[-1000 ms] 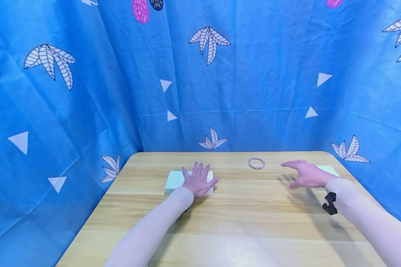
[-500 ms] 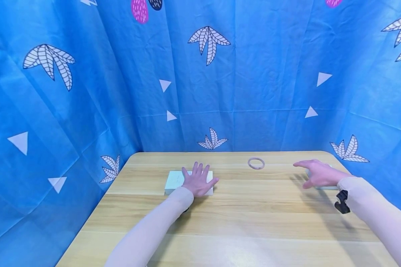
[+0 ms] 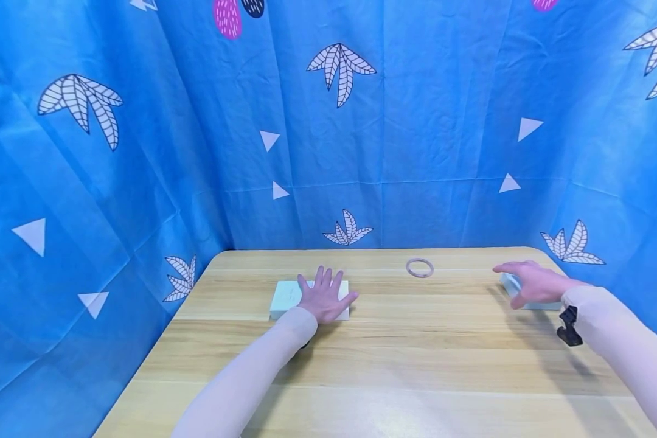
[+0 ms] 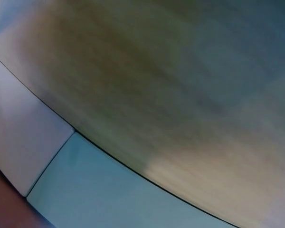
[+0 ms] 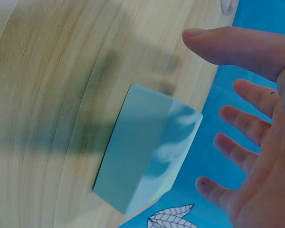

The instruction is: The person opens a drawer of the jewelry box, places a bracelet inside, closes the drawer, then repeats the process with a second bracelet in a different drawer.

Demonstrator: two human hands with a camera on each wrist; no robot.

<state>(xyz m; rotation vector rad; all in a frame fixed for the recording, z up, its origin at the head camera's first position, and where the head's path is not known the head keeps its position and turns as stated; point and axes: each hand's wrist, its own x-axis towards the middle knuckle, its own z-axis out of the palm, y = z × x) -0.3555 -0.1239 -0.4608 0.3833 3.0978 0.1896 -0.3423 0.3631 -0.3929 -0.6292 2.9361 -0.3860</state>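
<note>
My left hand (image 3: pixel 324 301) rests with spread fingers on a pale mint and white box (image 3: pixel 286 296) lying left of the table's middle. In the left wrist view, the box's mint part (image 4: pixel 109 185) meets a white part (image 4: pixel 26 114) along a thin seam. On the far right, my right hand (image 3: pixel 539 283) hovers above a second mint box (image 3: pixel 511 285), apart from it. From the right wrist, this box (image 5: pixel 135 142) shows whole under the hand's shadow. The thumb and fingers of the right hand (image 5: pixel 261 118) are parted and hold nothing.
A thin pinkish ring (image 3: pixel 420 267) lies flat near the back edge of the wooden table (image 3: pixel 394 340), between the two boxes. Blue patterned curtains (image 3: pixel 443 121) stand along the table's back and both sides. A black strap piece (image 3: pixel 569 326) sits on the right wrist.
My right hand has moved rightward, over the right-hand box. The left hand stays on its box, and the ring has not moved.
</note>
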